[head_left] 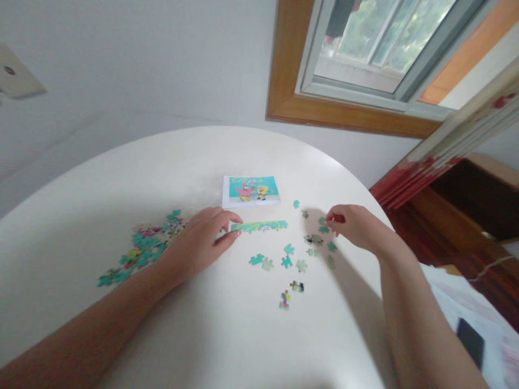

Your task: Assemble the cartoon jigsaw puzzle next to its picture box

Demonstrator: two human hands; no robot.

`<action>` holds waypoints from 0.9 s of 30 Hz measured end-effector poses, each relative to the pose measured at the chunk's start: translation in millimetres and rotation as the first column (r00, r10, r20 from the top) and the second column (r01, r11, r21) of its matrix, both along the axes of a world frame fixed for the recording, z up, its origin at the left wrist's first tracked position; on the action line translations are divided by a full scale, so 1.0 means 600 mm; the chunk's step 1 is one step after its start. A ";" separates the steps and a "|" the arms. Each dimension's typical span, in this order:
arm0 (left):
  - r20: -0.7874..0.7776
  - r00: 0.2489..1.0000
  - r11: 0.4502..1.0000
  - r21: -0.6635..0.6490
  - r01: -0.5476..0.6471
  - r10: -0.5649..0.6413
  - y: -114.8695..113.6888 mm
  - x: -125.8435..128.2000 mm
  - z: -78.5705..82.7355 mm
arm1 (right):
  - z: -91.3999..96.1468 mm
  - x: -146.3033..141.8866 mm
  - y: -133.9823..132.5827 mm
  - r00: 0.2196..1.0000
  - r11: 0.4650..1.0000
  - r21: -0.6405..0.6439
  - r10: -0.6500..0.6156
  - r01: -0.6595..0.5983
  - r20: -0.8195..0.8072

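On the round white table (227,335), my left hand (203,240) rests with fingers curled, its fingertips pinching the left end of a joined strip of green puzzle pieces (261,226). My right hand (352,224) is farther right, fingers pinched on a small green puzzle piece (323,221) at the table surface. Several loose pieces (290,259) lie scattered between and below the hands. A reference picture card (251,190) with cartoon figures lies just beyond the strip.
A pile of unsorted puzzle pieces (140,251) lies at the left beside my left forearm. A wood-framed window (365,65) is in the wall behind. A red and white curtain (438,156) and dark wooden furniture (466,216) stand at the right.
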State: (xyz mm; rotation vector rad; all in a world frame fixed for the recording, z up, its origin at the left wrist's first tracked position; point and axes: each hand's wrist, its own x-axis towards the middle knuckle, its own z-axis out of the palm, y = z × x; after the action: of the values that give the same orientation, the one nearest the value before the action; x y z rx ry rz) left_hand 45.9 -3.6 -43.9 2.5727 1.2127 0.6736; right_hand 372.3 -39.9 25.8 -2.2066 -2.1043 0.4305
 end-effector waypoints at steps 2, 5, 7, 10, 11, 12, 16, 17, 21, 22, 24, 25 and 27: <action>0.003 1.000 1.000 0.001 0.003 -0.003 0.001 0.000 0.000 | -0.013 -0.009 0.011 1.000 0.986 0.166 0.002 0.001 -0.020; -0.003 1.000 1.000 0.011 0.005 -0.005 0.002 0.000 -0.002 | -0.045 -0.027 0.031 0.995 0.935 0.352 0.071 -0.041 -0.074; 0.000 1.000 1.000 0.015 0.006 -0.006 0.002 0.000 -0.003 | -0.068 -0.038 0.041 0.989 0.912 0.406 0.114 -0.064 -0.099; 0.006 1.000 1.000 0.024 0.014 -0.014 0.000 -0.002 -0.003 | -0.093 -0.048 0.052 0.990 0.891 0.447 0.123 -0.081 -0.066; 0.005 1.000 0.999 0.030 0.018 -0.018 0.000 -0.002 -0.003 | -0.099 -0.049 0.054 0.992 0.887 0.454 0.122 -0.089 -0.043; 0.001 1.000 0.999 0.034 0.021 -0.021 -0.001 -0.002 -0.003 | -0.102 -0.049 0.056 0.992 0.884 0.457 0.122 -0.098 -0.023; 0.002 1.000 0.999 0.043 0.021 -0.021 -0.001 -0.003 -0.002 | -0.106 -0.047 0.062 0.991 0.887 0.452 0.128 -0.097 -0.038; 0.002 1.000 0.999 0.041 0.020 -0.020 -0.001 -0.002 -0.002 | -0.106 -0.046 0.063 0.991 0.888 0.453 0.121 -0.081 -0.061; 0.004 1.000 0.999 0.034 0.018 -0.019 -0.001 -0.002 -0.001 | -0.105 -0.045 0.065 0.984 0.896 0.445 0.082 -0.003 -0.157; 0.006 1.000 0.999 0.035 0.020 -0.020 -0.002 -0.002 -0.001 | -0.105 -0.044 0.065 0.981 0.900 0.436 0.081 0.005 -0.178; 0.008 1.000 0.999 0.038 0.021 -0.021 -0.002 -0.002 -0.001 | -0.104 -0.042 0.066 0.974 0.910 0.415 0.092 0.003 -0.209; 0.006 1.000 0.999 0.039 0.020 -0.021 -0.002 -0.002 -0.001 | -0.104 -0.039 0.066 0.971 0.914 0.406 0.097 0.000 -0.220; -0.001 1.000 0.999 0.039 0.018 -0.018 -0.001 -0.002 -0.001 | -0.103 -0.034 0.066 0.965 0.919 0.393 0.105 -0.003 -0.240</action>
State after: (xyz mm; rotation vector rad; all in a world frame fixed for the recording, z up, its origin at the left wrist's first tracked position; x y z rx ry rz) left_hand 45.0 -4.4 -44.4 2.6131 1.1861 0.6992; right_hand 352.1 -0.4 -35.7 -1.7695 -1.9178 0.2535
